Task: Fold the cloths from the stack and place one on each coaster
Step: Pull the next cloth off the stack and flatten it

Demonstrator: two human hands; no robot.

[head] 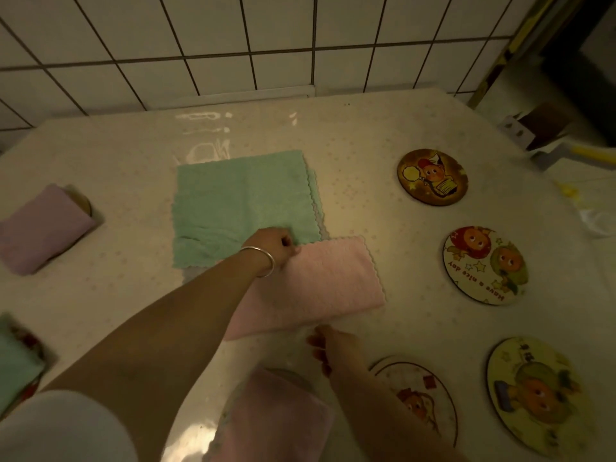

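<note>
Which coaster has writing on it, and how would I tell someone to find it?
Start at the green cloth spread in the middle of the table, then look right to the bare round coasters. The lettered coaster is the second one from the wall, below the dark brown coaster. It alone has a white rim printed with "Have a nice day" beside two orange-faced cartoon figures.

coasters bare: 4 (432, 176) | folded cloths on coasters: 3 (43, 228) | hands: 2 (273, 245)
</note>
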